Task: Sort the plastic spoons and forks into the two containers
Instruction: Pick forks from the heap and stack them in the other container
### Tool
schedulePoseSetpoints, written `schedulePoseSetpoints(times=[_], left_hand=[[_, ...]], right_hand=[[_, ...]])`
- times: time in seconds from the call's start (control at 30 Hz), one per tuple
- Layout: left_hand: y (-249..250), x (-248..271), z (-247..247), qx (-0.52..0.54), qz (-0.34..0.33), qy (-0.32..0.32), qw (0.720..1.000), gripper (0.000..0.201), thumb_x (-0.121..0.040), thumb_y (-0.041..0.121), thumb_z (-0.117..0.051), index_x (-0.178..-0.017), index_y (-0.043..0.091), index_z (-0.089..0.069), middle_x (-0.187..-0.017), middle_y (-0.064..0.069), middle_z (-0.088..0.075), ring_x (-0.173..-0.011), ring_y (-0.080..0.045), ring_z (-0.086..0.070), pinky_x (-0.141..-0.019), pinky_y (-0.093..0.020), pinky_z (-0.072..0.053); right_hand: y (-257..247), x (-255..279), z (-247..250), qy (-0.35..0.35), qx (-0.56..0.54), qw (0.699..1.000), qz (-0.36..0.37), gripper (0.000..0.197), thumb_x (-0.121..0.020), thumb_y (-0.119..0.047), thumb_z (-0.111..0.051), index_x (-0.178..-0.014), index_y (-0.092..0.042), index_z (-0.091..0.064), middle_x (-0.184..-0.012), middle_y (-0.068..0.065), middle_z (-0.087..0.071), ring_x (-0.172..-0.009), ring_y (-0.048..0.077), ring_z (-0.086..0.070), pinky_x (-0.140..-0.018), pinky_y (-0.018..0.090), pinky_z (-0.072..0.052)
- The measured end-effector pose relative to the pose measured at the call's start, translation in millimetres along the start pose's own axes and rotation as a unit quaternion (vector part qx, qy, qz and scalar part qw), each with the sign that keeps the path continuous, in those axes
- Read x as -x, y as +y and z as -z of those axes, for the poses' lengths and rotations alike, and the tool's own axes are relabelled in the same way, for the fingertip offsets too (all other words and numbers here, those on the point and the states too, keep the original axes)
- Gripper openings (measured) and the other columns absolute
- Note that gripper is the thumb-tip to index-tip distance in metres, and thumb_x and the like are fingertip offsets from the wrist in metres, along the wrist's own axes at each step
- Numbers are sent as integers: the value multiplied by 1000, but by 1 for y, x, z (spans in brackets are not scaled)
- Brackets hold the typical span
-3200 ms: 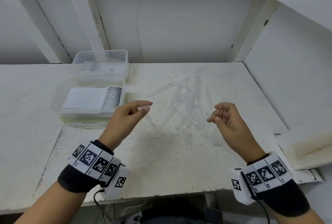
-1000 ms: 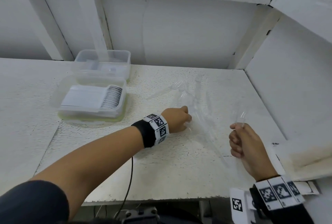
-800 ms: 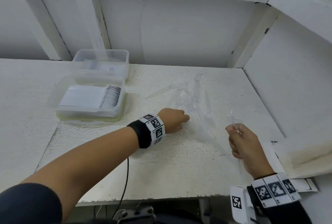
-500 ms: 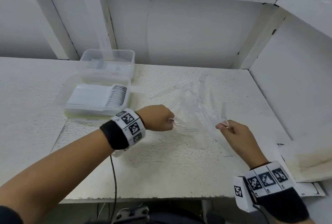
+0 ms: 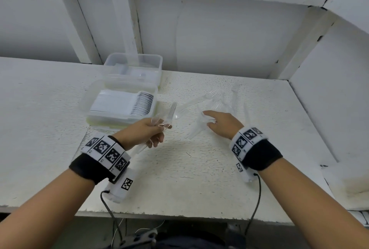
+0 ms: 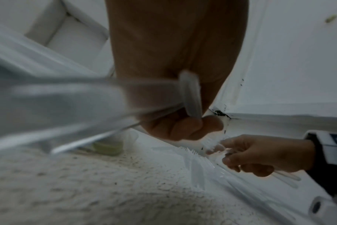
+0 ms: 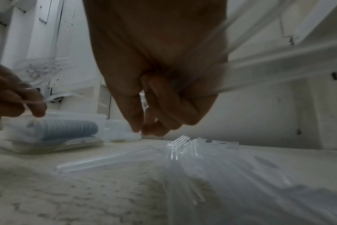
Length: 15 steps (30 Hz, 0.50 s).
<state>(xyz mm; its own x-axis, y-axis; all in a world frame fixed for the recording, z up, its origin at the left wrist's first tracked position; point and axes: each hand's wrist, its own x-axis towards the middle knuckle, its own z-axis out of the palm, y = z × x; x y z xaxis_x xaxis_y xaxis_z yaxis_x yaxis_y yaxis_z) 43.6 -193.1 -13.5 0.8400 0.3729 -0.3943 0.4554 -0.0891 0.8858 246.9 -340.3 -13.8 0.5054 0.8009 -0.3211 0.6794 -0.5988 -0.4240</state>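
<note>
A heap of clear plastic forks and spoons (image 5: 217, 102) lies on the white bench, right of centre. My left hand (image 5: 157, 129) grips a small bunch of clear cutlery (image 5: 172, 110), a fork's tines pointing up, just right of the near container (image 5: 85, 107). My right hand (image 5: 210, 122) reaches down onto the heap. In the right wrist view its curled fingers (image 7: 169, 105) hold several clear handles (image 7: 279, 71), while thumb and forefinger point at the forks (image 7: 180, 146) below. The far container (image 5: 133, 59) stands behind the near one.
The near container holds a dense row of stacked spoons (image 5: 142, 103). A white wall (image 5: 329, 109) closes the bench on the right, and posts (image 5: 127, 19) rise behind the containers. Cables (image 5: 111, 214) hang off the bench's front edge.
My left hand has pulled back from the heap toward the near container with cutlery in it. My right hand has moved forward and left, down onto the heap.
</note>
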Motion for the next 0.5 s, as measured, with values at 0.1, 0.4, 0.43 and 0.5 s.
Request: schedulePoseSetpoints(times=[0.1,0.4,0.43,0.5], left_hand=[[1,5,-3,99,-10,12,995,20,-99,8,-38,-100,12,-58,-58,0,-56,-47,-10,-51,-45,-19,-39],[0,11,-14,244,-14,53,968,18,-99,9,-38,-98,11,-56,-60,0,-59,-49,-11,-55,-45,-19,-41],[-1,10,-15,259,-15,57,964,19,-99,8,-37,-98,11,-56,-60,0,-59,-50,-11,-55,-45,-19,-41],[0,9,-19,282,-15,60,957,20,-99,8,-37,-99,11,-56,-62,-1,-59,-50,-12,-55,-45,-20,-42]], right_hand=[[-14,-18,-6,-61,71,996,-7,38,-100,-24,-32,-134,-13,-45,-140,7,-47,-125,25,-45,-98,29,-35],[-4,-14,-23,9,5,999,-37,24,-93,-21,-52,-116,-14,-51,-119,9,-59,-105,25,-56,-83,27,-41],[-1,-9,-24,18,-22,999,-34,35,-93,-20,-54,-127,-18,-47,-125,9,-57,-109,25,-56,-86,28,-42],[2,0,-26,41,-66,996,-35,47,-92,-20,-56,-136,-22,-40,-126,12,-56,-110,25,-55,-87,28,-42]])
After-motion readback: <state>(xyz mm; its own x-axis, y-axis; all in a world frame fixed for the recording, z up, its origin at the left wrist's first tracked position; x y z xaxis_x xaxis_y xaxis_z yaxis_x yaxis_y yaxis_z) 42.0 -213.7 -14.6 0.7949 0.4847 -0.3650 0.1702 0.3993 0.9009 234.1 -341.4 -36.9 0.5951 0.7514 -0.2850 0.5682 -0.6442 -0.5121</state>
